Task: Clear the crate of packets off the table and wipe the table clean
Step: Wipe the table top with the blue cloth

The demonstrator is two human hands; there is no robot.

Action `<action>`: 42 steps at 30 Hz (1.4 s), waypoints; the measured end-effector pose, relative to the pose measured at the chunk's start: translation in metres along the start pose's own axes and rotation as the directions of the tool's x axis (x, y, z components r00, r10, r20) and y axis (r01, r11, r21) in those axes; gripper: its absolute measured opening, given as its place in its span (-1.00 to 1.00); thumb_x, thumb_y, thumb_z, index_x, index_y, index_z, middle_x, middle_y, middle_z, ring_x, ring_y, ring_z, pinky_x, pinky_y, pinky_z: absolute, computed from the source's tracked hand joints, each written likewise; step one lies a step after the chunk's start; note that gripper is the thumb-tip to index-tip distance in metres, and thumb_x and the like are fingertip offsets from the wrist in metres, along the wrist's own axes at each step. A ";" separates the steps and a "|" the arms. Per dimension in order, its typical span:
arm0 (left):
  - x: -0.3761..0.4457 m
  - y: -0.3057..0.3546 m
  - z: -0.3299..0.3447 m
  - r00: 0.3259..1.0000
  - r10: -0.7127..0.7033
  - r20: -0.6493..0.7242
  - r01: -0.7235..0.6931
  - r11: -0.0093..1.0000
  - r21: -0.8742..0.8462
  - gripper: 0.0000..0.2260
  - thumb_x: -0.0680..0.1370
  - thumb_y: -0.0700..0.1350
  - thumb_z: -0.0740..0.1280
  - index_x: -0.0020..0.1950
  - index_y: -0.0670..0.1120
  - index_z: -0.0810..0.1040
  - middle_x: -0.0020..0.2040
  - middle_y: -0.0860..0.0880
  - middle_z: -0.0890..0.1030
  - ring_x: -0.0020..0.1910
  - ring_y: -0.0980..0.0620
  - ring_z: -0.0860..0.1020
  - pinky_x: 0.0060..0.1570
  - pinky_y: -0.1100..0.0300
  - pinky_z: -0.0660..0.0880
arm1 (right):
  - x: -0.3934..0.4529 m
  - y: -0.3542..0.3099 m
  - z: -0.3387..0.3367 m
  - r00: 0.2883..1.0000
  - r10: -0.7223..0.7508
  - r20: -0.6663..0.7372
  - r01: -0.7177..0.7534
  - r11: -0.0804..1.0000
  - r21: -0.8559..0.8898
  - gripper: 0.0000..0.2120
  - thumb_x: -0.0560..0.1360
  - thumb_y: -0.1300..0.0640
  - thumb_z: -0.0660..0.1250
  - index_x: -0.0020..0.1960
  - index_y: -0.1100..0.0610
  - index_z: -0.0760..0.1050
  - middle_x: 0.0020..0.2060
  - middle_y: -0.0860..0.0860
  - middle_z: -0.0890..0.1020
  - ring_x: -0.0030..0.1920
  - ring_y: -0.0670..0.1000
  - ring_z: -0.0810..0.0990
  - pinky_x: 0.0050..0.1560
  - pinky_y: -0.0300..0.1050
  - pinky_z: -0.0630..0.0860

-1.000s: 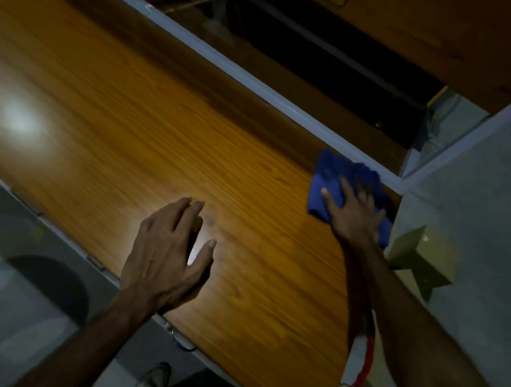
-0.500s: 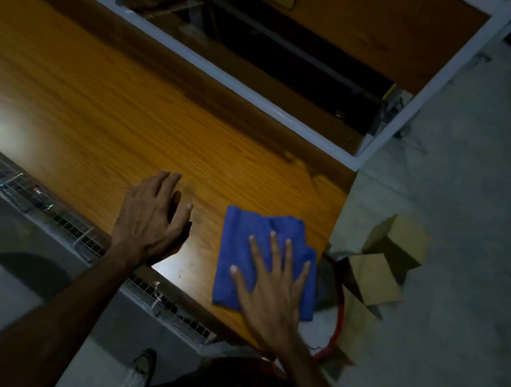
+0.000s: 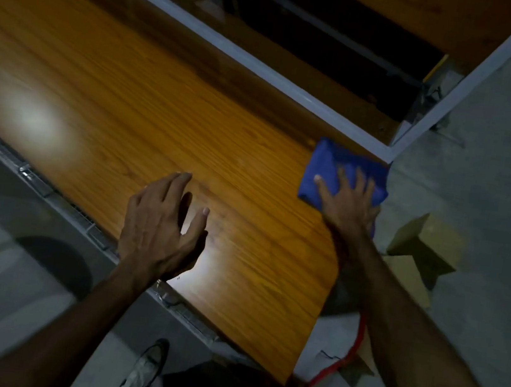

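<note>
A glossy wooden table point(image 3: 128, 101) runs from the upper left to the lower right. A folded blue cloth point(image 3: 327, 167) lies at the table's far right corner, by the white frame. My right hand point(image 3: 347, 200) presses flat on the cloth with straight, spread fingers. My left hand point(image 3: 159, 228) rests on the table near its front edge, fingers relaxed, holding nothing. No crate of packets is in view.
A white metal frame point(image 3: 251, 57) borders the table's far side, with dark shelving behind it. Cardboard boxes point(image 3: 426, 242) sit on the grey floor right of the table. A red hose or cable point(image 3: 341, 365) lies below the right end. A shoe point(image 3: 141, 372) shows at the bottom.
My right hand has slid the blue cloth from the table's near right edge back to the far right corner. The left hand stays in place on the table.
</note>
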State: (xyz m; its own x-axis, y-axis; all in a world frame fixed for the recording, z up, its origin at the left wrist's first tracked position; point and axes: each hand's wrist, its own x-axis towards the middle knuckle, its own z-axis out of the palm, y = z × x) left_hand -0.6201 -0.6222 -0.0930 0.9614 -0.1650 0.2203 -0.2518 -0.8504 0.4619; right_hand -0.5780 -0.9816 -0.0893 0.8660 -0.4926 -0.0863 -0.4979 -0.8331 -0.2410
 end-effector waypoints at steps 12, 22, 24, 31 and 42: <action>-0.003 0.001 0.001 0.999 -0.023 -0.047 0.020 0.997 -0.068 -0.40 0.64 0.28 0.09 0.58 -0.04 0.32 0.45 -0.11 0.50 0.39 -0.07 0.46 0.38 -0.17 0.40 | 0.000 0.003 0.004 0.979 0.193 -0.065 -0.180 0.969 0.171 -0.17 0.51 -0.58 -0.02 0.66 -0.18 0.08 0.68 0.06 0.01 0.55 0.40 0.20 0.44 0.34 0.28; -0.004 -0.001 0.001 0.998 -0.012 -0.061 0.007 0.997 -0.082 -0.43 0.65 0.24 0.14 0.55 -0.06 0.35 0.40 -0.14 0.53 0.35 -0.10 0.48 0.33 -0.13 0.42 | -0.229 -0.036 0.037 0.992 0.128 -0.009 -0.126 0.983 0.137 -0.23 0.56 -0.52 -0.06 0.67 -0.29 -0.15 0.69 -0.10 -0.19 0.59 0.29 0.18 0.34 0.28 0.44; -0.004 0.000 0.000 0.998 -0.013 -0.053 0.008 0.997 -0.081 -0.42 0.65 0.25 0.12 0.55 -0.07 0.36 0.40 -0.14 0.53 0.35 -0.09 0.48 0.33 -0.13 0.42 | -0.268 -0.042 0.048 0.992 0.124 -0.015 -0.122 0.986 0.110 -0.26 0.57 -0.51 -0.07 0.67 -0.30 -0.16 0.68 -0.10 -0.21 0.60 0.24 0.17 0.29 0.23 0.49; -0.005 -0.001 -0.003 0.998 -0.021 -0.058 0.014 0.994 -0.113 -0.44 0.65 0.24 0.14 0.54 -0.07 0.37 0.35 -0.11 0.55 0.31 -0.07 0.49 0.32 -0.11 0.42 | -0.330 -0.029 0.074 0.988 -0.063 -0.138 0.086 0.983 0.161 -0.42 0.72 -0.24 -0.05 0.67 -0.04 0.20 0.69 0.06 0.08 0.63 0.18 0.24 0.33 0.34 0.49; -0.010 -0.005 -0.008 0.994 -0.065 -0.088 0.038 0.957 -0.287 -0.45 0.64 0.23 0.19 0.52 -0.07 0.44 0.32 -0.10 0.60 0.26 -0.08 0.55 0.26 -0.05 0.42 | -0.217 -0.006 0.042 0.987 -0.076 -0.141 0.111 0.960 0.258 -0.48 0.73 -0.24 -0.05 0.66 -0.17 0.16 0.69 -0.07 0.02 0.68 0.05 0.02 0.38 0.35 0.45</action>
State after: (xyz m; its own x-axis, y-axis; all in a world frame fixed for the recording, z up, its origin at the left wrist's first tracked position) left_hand -0.6298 -0.6126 -0.0905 0.9623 -0.0645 0.2644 -0.2368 -0.6770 0.6969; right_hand -0.7608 -0.8594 -0.1095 0.8861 -0.4583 0.0691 -0.3700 -0.7893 -0.4900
